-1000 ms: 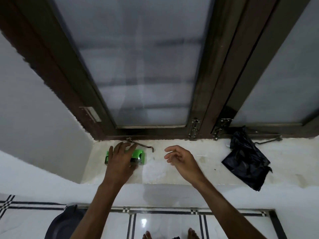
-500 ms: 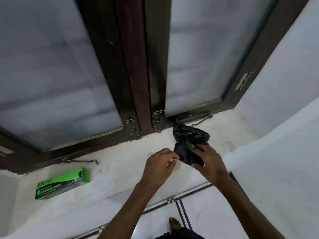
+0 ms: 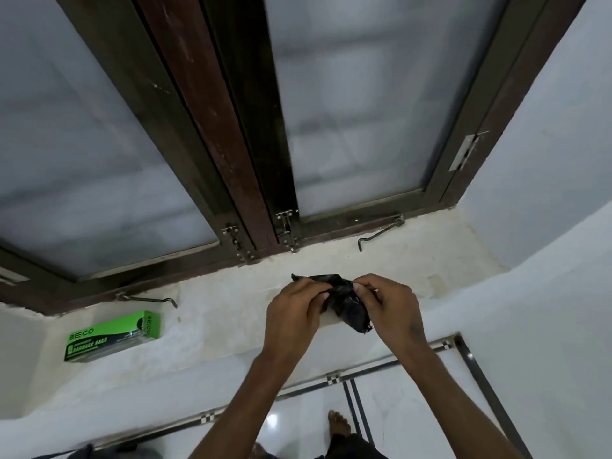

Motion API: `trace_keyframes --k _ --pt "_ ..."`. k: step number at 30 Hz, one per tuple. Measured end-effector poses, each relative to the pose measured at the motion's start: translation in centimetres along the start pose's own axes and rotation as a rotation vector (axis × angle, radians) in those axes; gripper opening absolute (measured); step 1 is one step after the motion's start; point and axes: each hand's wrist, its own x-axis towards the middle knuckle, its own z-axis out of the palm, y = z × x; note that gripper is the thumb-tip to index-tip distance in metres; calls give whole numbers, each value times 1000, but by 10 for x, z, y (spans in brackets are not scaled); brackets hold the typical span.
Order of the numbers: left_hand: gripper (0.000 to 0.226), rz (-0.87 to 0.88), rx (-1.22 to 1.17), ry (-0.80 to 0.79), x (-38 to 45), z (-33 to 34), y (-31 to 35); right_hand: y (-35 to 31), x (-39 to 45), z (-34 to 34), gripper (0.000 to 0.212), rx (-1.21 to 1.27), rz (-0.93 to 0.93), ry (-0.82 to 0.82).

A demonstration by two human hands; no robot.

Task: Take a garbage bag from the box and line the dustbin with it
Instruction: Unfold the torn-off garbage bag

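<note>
Both hands hold the folded black garbage bag [image 3: 347, 301] above the window sill [image 3: 212, 313], the left hand [image 3: 293, 318] and right hand [image 3: 390, 309] each with a pinching grip on its top edge. The film looks thin, limp and slippery; parting it at the open edge seems wisest.

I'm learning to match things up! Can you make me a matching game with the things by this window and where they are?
Things:
1. garbage bag
2. green box
3. window hook
4. foot

Places:
A. on the tiled floor
B. lying on the sill, far left
C. pinched between left hand and right hand
D. at the bottom of the right window frame

Pairs: 1-C, 2-B, 3-D, 4-A
</note>
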Motion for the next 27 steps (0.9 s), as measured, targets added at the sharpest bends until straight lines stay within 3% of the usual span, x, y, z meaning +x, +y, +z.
trace_keyframes --k 8,10,13,17,22,25,27 --pt "16 -276 -162 207 -7 -38 5 -46 6 -10 7 287 -84 -247" --pt "16 -354 -218 259 -9 -51 10 -57 -2 -12 28 289 -130 -324" --pt "13 -418 -255 311 -22 -71 10 -65 -17 -5 35 218 -236 -243" --pt "21 -464 -275 323 -57 -95 0 -79 -45 -1 47 308 -124 -34" --pt "43 -518 -304 286 -131 -129 -16 -113 -103 20 13 324 -53 55" --pt "33 -512 -359 299 -183 -152 -25 -134 -146 39 21 379 -4 111" --pt "21 -428 -457 201 -213 -165 -21 -147 -175 51 23 425 31 90"
